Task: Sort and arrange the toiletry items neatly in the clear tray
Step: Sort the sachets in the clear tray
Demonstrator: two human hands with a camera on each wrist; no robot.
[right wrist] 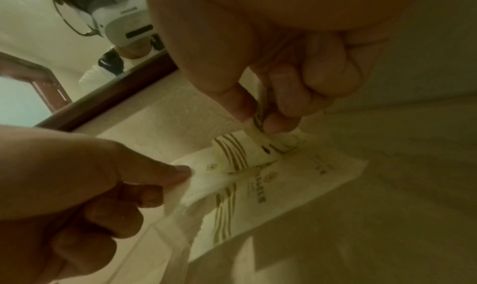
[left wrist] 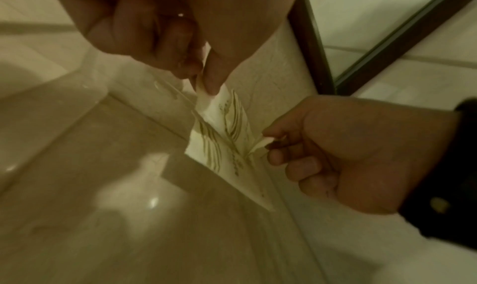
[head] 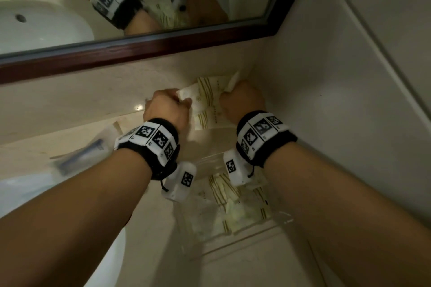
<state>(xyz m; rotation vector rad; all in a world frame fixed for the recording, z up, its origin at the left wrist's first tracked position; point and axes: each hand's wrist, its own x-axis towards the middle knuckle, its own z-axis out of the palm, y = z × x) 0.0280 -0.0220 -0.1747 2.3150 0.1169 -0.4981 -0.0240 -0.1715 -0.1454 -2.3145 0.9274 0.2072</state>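
Note:
Cream packets with gold stripes [head: 207,98] sit in the back corner of the counter. My left hand [head: 168,109] pinches the left end of a raised packet [right wrist: 206,167] between thumb and fingers. At its right end, my right hand [head: 240,98] pinches a striped corner [right wrist: 258,133]; whether both hold one packet or two overlapping ones I cannot tell. A larger flat packet [right wrist: 284,186] lies on the counter under them. In the left wrist view both pinches [left wrist: 206,84] show at the packet's [left wrist: 227,145] ends. The clear tray [head: 283,215] stands nearer me, below my wrists, with several similar packets [head: 224,189] inside.
A mirror with a dark wooden frame [head: 140,46] runs along the back wall. The side wall [head: 326,100] closes the corner on the right. A clear-wrapped blue item [head: 81,156] lies on the counter at left, beside the white basin [head: 23,191].

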